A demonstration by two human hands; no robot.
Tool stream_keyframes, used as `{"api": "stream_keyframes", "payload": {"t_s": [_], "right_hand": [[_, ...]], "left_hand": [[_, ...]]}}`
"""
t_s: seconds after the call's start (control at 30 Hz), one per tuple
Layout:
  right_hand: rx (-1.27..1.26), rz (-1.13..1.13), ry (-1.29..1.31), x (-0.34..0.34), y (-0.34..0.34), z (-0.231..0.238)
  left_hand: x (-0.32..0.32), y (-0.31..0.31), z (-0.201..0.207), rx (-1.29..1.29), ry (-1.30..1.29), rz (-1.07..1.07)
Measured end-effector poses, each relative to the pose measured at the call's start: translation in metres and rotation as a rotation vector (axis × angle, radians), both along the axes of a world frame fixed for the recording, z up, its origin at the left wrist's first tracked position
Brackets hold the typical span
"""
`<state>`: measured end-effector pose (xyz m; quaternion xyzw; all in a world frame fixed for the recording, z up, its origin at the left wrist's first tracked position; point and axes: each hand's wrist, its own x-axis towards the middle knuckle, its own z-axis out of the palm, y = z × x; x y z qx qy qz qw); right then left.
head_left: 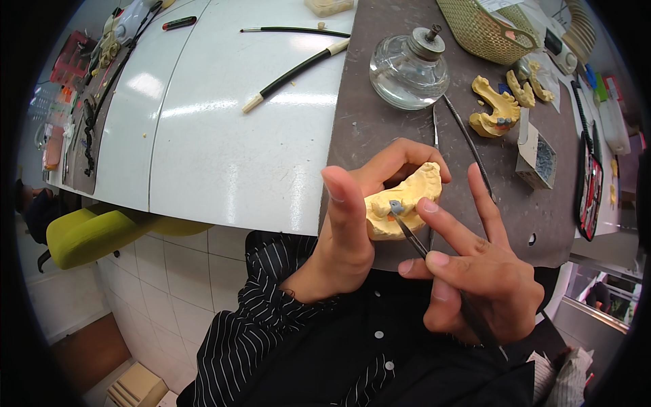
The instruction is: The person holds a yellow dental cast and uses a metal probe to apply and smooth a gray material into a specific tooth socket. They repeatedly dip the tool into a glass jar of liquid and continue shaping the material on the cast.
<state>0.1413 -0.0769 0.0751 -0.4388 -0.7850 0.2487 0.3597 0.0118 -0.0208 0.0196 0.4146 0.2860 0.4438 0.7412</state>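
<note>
My left hand [349, 234] grips a yellow plaster dental cast [413, 193] above the near edge of the grey mat, thumb raised and fingers curled behind it. A small blue-grey wax piece [396, 205] sits on the cast's tooth row. Pinched between thumb and fingers of my right hand [491, 288] is a slim dark wax carver [411, 237]. Its tip meets the blue-grey wax or lies right against it. One right fingertip rests against the cast's right part; another finger points upward, away from the tool.
A glass spirit lamp [409, 74] stands beyond the cast. On the right are another dental cast [495, 105], an open box [536, 163] of blue-grey bits, a woven basket [491, 34] and a tool case [591, 193]. Brushes [298, 72] lie left of the mat [380, 146].
</note>
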Motion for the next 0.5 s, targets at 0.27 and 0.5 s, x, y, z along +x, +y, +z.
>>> {"api": "stream_keyframes", "payload": {"t_s": [0.27,0.5], "right_hand": [[0.022,0.01,0.0,-0.001,0.001,0.001],[0.111,-0.001,0.034,0.001,0.002,-0.008]], "left_hand": [[0.0,0.0,-0.001,0.014,0.033,0.004],[0.001,-0.001,0.0,-0.01,0.012,0.016]]}}
